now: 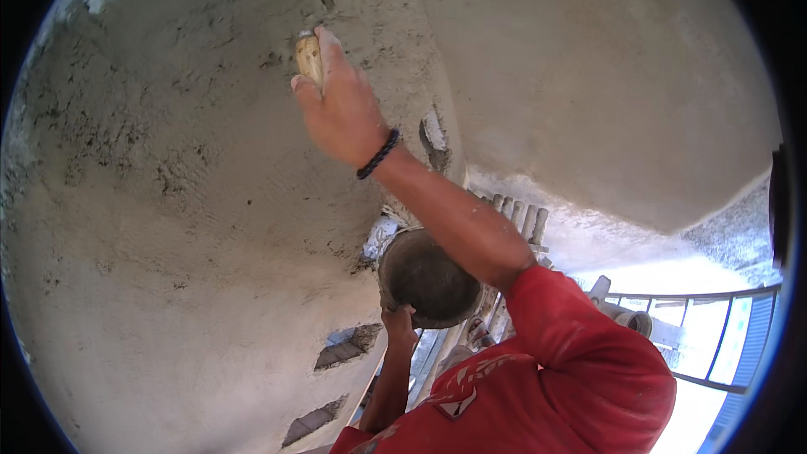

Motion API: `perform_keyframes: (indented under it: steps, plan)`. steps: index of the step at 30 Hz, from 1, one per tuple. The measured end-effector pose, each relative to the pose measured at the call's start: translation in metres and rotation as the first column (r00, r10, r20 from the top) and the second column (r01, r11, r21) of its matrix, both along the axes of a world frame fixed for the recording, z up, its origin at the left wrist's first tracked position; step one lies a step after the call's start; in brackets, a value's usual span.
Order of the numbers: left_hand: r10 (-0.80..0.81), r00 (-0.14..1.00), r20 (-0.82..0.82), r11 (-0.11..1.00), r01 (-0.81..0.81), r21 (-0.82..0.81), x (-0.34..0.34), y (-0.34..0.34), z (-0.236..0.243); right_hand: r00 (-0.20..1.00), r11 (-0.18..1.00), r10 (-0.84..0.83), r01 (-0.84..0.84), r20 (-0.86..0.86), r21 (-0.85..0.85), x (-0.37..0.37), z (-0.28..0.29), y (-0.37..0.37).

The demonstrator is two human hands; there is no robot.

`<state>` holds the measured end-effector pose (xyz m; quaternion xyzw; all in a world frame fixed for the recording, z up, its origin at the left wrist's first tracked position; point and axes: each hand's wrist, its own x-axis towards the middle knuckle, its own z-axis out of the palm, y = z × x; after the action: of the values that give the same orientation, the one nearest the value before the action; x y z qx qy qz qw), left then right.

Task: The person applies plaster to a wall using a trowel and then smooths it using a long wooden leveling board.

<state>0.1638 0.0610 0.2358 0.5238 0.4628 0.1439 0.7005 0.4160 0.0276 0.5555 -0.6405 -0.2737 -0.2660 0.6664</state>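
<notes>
A wooden-handled tool (308, 56) is gripped in the right hand (340, 109), with the fingers closed around it. Only the pale, plaster-smeared end of the handle is seen above the knuckles, and it is pressed against the wall (168, 202); the working part is hidden behind the hand. A dark braided band (378, 154) is worn at the wrist, and a red sleeve (580, 353) covers the upper arm.

The wall is coated with grey, wet-looking plaster, rough and pitted in dark patches on the left and smoother on the right. A few bare gaps (345, 346) are left low on the wall, where the surface beneath shows.

A round, dark pan (429, 277), caked with grey mortar, is held up from below by the left hand (399, 319), whose fingers are curled on its lower rim. It is kept just beside the wall, below the right forearm. Scaffold poles (517, 219) are seen behind it.
</notes>
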Motion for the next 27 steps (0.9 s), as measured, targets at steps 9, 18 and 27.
perform_keyframes:
  steps: [9, 18, 27]
  plan:
    - [-0.132, 0.982, 0.135, 0.991, 0.127, 0.047, 0.029, -0.003, 0.01, 0.589, 0.732, 0.167, -0.612, -0.791, -0.301, -0.052, -0.127, -0.212]
    - [-0.316, 0.913, 0.259, 0.947, 0.284, 0.153, 0.07, -0.031, 0.025, 0.863, 0.012, 0.152, -0.49, -0.483, -0.872, -0.046, -0.262, -0.246]
    - [-0.365, 0.892, 0.266, 0.928, 0.329, 0.173, 0.091, -0.056, 0.048, 0.006, 0.279, -0.017, -0.96, -1.0, -0.011, -0.056, -0.294, -0.233]
